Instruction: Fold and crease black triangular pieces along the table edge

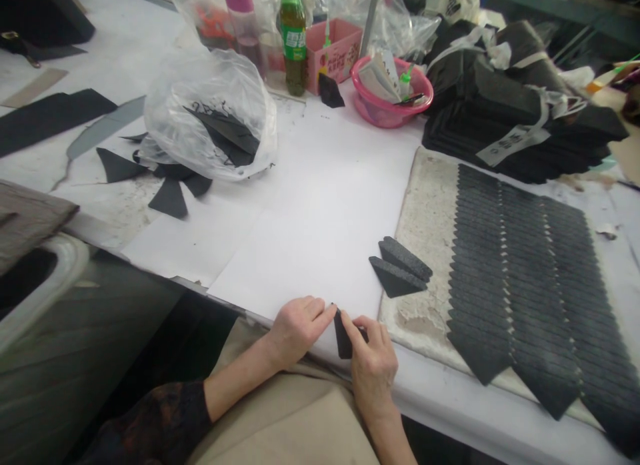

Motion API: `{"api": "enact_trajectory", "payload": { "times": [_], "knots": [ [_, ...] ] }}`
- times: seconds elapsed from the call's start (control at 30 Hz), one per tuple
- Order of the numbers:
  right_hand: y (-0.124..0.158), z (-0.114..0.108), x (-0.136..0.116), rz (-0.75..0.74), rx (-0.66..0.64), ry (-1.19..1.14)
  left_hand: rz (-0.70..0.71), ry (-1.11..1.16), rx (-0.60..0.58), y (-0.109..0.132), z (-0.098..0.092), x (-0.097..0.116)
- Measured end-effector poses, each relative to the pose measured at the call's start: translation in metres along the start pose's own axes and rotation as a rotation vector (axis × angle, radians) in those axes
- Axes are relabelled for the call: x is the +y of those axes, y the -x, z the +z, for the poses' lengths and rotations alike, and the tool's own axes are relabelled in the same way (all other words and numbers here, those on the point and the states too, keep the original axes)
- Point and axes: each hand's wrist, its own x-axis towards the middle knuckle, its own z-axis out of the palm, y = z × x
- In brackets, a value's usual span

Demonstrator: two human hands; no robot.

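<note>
Left hand (299, 326) curled nearly closed, thumb and fingertip apparently pinching the upper tip of a small black piece (343, 339); right hand (374, 361) partly closed on the same piece from the other side, index finger along its edge, thumb mostly hidden. Two-sided hold probably keeps something this small and thin from twisting. Piece sits at the near edge of the white-covered table (320, 205), just in front of the lap, likely for close sight and short reach; can't tell if it rests or is lifted slightly. Two loose pieces (401, 270) lie side by side just beyond the right hand, ends over the edge of a pale board (427, 205), within easy reach. On the board, overlapped rows (525, 278) of dark pieces, staggered seemingly so a strip of each stays exposed. Behind, stacked black bundles (520, 118) tied with white strips, presumably to stop them sliding. Clear plastic bag (167, 121) lies open-mouthed at left, dark cut pieces inside and beside it. Pink basin (377, 115) at the back corrals small items.
</note>
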Motion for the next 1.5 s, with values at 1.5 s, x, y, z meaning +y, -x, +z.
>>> {"api": "enact_trajectory", "payload": {
  "times": [1.5],
  "knots": [
    [-0.004,-0.007,0.004,-0.074,0.001,0.040,0.060,-0.117,-0.042,-0.008,-0.011,0.000]
  ]
}}
